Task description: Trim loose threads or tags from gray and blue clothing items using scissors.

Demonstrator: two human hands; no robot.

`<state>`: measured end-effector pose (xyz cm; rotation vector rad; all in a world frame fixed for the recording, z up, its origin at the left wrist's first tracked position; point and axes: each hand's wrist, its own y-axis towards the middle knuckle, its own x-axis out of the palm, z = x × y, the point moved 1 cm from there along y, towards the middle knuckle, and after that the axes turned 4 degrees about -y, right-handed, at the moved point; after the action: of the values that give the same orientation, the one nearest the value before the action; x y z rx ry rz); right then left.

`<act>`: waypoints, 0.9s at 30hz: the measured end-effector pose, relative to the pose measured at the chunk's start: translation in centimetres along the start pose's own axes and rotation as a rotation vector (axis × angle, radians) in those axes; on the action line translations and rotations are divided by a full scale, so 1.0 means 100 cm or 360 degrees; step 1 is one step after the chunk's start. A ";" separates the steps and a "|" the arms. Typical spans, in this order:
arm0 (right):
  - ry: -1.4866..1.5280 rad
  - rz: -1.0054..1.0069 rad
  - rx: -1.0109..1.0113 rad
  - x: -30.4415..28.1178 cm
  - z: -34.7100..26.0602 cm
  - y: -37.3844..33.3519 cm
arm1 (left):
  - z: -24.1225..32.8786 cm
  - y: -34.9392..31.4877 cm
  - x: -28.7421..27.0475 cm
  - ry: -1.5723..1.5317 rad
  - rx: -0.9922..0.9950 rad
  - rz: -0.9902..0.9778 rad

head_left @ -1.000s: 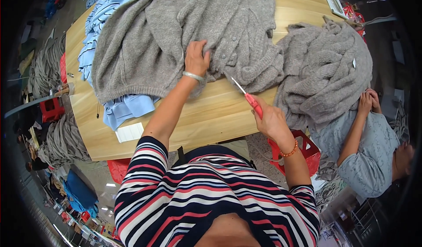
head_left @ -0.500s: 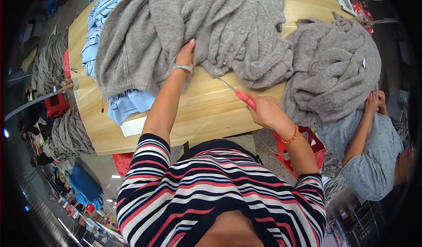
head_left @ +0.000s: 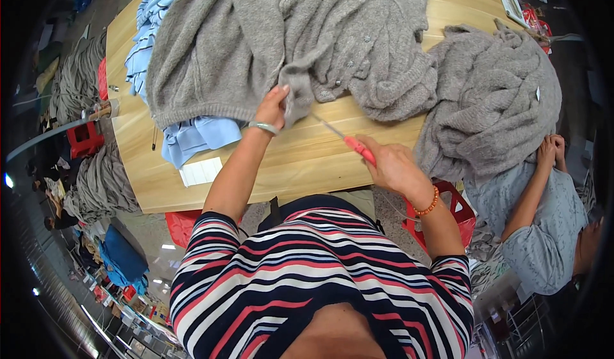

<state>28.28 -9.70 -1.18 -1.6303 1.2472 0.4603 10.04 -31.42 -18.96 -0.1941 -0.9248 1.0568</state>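
A grey knit cardigan with small shiny buttons spreads across the far side of the table. My left hand, with a pale bangle at the wrist, is closed on a fold of its near edge. In my right hand is a slim tool with a red handle and a thin metal shaft. That shaft points up and left, its tip close to the cardigan fold beside my left hand. The tool's exact kind does not show.
A heap of grey knitwear lies at the table's right, a co-worker's hands against it. Light-blue garments stick out under the cardigan. White paper rests near the wooden table's front edge. A red stool stands below.
My left hand has drawn a fold of the cardigan toward me, and the cloth hangs in a bunch beside it. The red-handled tool stays in my right hand, hardly moved.
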 end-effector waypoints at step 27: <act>-0.0166 -0.0294 -0.0253 -0.015 -0.019 0.032 | -0.054 0.009 -0.035 -0.0455 -0.0251 0.0417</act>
<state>24.34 -10.50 -0.72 -1.8124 0.9932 0.5325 12.83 -32.31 -24.81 -0.3068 -1.2675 1.2753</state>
